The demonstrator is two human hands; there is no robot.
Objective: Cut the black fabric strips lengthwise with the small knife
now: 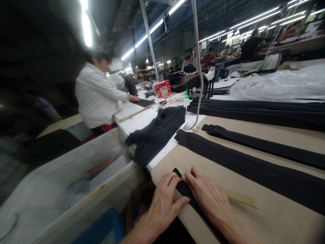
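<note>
A folded black fabric strip (pixel 194 200) lies along the near edge of the tan board. My left hand (pixel 165 200) is closed on its edge, with the thumb and fingertips pressing the cloth. On the strip's other side, my right hand (pixel 208 193) has its fingers curled against the cloth near the strip's far end. A flat yellowish stick (pixel 243 199) comes out from under my right palm; its other end is mostly hidden by the fingers. Beyond my hands lie a wider black strip (pixel 243 162) and a narrower black strip (pixel 254 142).
Black cloth pieces (pixel 162 128) drape over the table corner. Stacked black strips (pixel 254 112) lie farther back, near a hanging hose (pixel 200 67) and a red box (pixel 162 89). Left are a pale bin (pixel 101 196) and a co-worker in white (pixel 95 95).
</note>
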